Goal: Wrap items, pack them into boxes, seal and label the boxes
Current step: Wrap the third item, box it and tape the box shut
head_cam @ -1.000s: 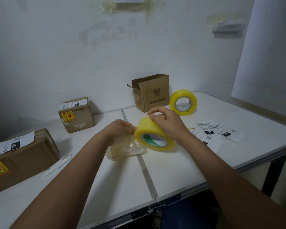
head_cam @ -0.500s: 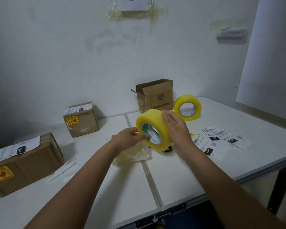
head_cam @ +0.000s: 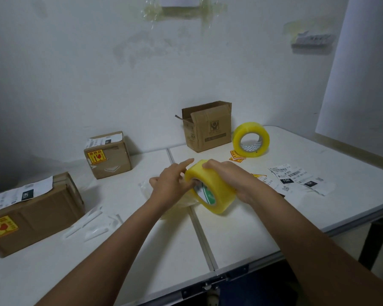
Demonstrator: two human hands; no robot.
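Observation:
A yellow tape roll (head_cam: 210, 188) is held just above the white table (head_cam: 241, 228) at its middle seam. My right hand (head_cam: 232, 177) grips the roll from the far right side, fingers curled over its rim. My left hand (head_cam: 170, 184) touches the roll's left edge, index finger stretched along the top and thumb at the core. Under my left hand lies a small item in clear plastic wrap (head_cam: 146, 188), mostly hidden. An open cardboard box (head_cam: 208, 129) stands at the back.
A second yellow tape roll (head_cam: 251, 140) stands beside the open box. Shipping labels (head_cam: 296, 177) and yellow stickers (head_cam: 237, 156) lie at the right. Two sealed, labelled boxes sit at the left, one small (head_cam: 108, 155), one larger (head_cam: 29, 210). White paper strips (head_cam: 91, 224) lie near it.
The tape roll has come down from a raised position toward the table and tilted. My left hand's index finger has moved up onto the roll's top edge.

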